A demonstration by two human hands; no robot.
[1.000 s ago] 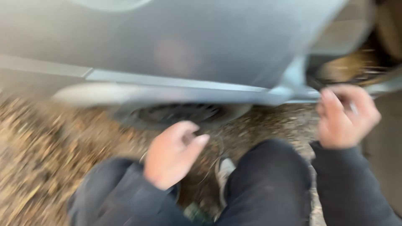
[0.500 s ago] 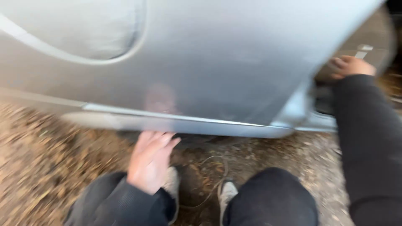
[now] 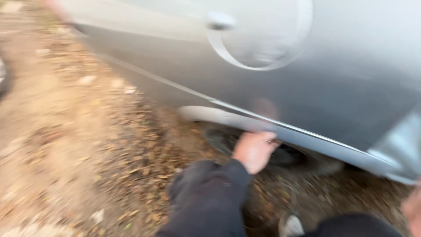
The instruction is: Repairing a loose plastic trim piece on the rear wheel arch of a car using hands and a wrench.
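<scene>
**Hand at the sill of a silver car**

Where leaf-strewn dirt ground (image 3: 79, 145) fills the left, a silver car body (image 3: 342, 87) slants across the top. Below its sill trim (image 3: 280, 131), the left hand (image 3: 254, 151), in a dark sleeve (image 3: 210, 197), reaches beside a dark round object (image 3: 285, 153), fingers together, gripping nothing visible. Only a blurred sliver of the right hand (image 3: 413, 210) shows at the frame's edge; I cannot tell its state.

Soft, even daylight with no hard shadows; heavy motion blur smears everything, worst on the silver car door (image 3: 307, 66), which carries a dull sheen; beneath it the ground darkens
</scene>
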